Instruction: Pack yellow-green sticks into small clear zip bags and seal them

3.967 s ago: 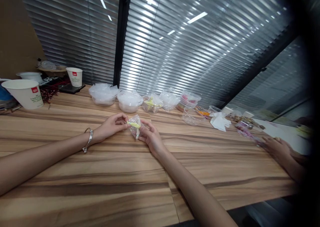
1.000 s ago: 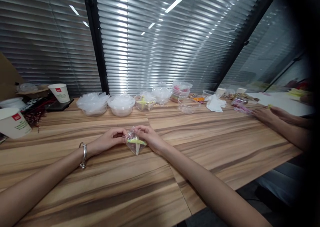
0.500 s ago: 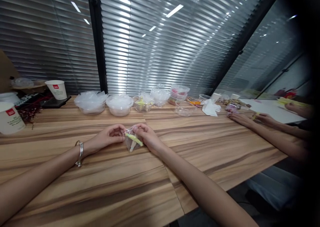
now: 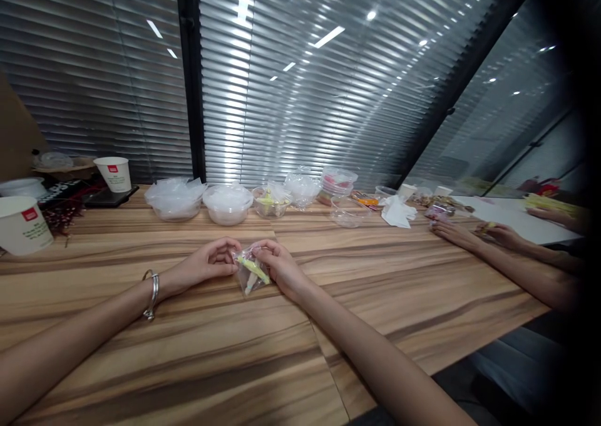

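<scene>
Between my two hands is a small clear plastic bag (image 4: 245, 278) with a yellow, candy-like piece (image 4: 255, 268) and a paler piece in it. My left hand (image 4: 216, 260), a silver bangle on its wrist, pinches the bag's upper left edge. At the upper right edge, my right hand (image 4: 278, 264) grips the bag between thumb and fingers. The bag hangs tilted just over the wooden table (image 4: 197, 351). What exactly the pieces inside are, I cannot make out.
Along the back stand a bowl of clear bags (image 4: 173, 203), lidded bowls (image 4: 228, 205), a bowl with yellow pieces (image 4: 271, 202) and crumpled tissue (image 4: 397, 212). Paper cups (image 4: 114, 174) are at left. Another person's hands (image 4: 453, 233) work at right.
The view has tipped slightly upward, so everything sits a little lower. Both hands keep hold of the bag, and its top looks drawn closer together.
</scene>
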`<action>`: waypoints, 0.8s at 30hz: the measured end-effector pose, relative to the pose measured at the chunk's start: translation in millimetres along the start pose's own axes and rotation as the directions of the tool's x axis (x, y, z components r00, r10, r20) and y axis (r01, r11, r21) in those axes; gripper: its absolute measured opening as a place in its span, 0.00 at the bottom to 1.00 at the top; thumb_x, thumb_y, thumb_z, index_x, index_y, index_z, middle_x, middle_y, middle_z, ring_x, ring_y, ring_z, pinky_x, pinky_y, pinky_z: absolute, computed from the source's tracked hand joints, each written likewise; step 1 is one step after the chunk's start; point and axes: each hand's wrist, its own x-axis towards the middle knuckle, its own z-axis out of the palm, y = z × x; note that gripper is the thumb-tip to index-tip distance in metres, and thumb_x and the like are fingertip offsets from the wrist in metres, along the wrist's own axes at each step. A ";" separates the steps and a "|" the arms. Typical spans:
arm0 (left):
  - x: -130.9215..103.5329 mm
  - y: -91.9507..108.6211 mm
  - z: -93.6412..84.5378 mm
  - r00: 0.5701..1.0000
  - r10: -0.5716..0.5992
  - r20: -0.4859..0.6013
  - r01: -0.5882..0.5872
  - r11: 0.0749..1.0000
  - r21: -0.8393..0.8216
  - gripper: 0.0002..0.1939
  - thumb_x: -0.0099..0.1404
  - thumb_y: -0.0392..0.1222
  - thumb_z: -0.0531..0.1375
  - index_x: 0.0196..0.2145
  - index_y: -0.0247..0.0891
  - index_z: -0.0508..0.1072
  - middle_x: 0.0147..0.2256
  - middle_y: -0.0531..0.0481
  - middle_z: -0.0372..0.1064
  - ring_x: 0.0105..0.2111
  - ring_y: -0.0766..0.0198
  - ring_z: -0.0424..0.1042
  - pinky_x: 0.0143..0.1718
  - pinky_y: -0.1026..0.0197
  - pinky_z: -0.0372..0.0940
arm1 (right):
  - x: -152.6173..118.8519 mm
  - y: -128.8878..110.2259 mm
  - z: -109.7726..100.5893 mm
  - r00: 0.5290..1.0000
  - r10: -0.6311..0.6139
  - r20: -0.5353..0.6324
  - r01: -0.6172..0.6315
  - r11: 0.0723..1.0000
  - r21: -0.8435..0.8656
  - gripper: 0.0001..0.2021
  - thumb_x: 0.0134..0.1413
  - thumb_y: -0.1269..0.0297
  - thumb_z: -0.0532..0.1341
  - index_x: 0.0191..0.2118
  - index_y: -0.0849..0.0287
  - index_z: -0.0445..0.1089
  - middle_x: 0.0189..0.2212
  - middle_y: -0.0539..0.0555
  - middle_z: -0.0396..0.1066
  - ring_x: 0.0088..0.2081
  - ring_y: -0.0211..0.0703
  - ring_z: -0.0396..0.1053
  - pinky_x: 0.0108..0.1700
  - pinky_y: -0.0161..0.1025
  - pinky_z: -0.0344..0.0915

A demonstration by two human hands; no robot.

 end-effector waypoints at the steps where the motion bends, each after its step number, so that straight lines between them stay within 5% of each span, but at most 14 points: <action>1: 0.3 -0.1 0.1 1.000 -0.002 0.010 0.002 1.000 0.006 0.18 0.57 0.39 0.61 0.45 0.39 0.63 0.42 0.47 0.66 0.43 0.61 0.67 0.45 0.57 0.62 | 0.2 0.3 -0.2 1.000 0.001 -0.001 -0.001 1.000 0.008 0.13 0.42 0.60 0.67 0.34 0.60 0.68 0.31 0.51 0.71 0.31 0.37 0.67 0.31 0.32 0.62; 24: -1.2 9.1 -1.3 0.999 -0.026 0.023 0.022 0.991 0.134 0.10 0.56 0.44 0.62 0.35 0.37 0.73 0.36 0.50 0.70 0.38 0.60 0.67 0.42 0.60 0.62 | -4.5 8.9 7.7 0.997 -0.063 -0.038 0.063 0.998 0.003 0.10 0.43 0.61 0.66 0.32 0.59 0.70 0.29 0.51 0.72 0.30 0.37 0.68 0.31 0.32 0.62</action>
